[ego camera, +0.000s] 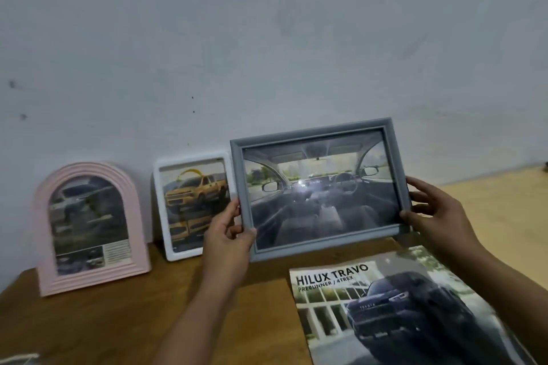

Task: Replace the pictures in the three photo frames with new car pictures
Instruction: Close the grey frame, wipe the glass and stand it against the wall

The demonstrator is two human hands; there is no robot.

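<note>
The left hand (pixel 226 241) grips the lower left corner of the grey frame (pixel 320 190), thumb on its front, fingers curled behind. The right hand (pixel 434 209) pinches the frame's right edge, fingers spread along it. The frame hangs tilted above the wooden table (pixel 124 314), showing a car interior picture. To its left the white frame (pixel 192 207) and pink arched frame (pixel 89 227) lean on the wall (pixel 267 38). A car brochure (pixel 400 314) lies below, at the table's right edge; bare wood lies in front of the pink frame
</note>
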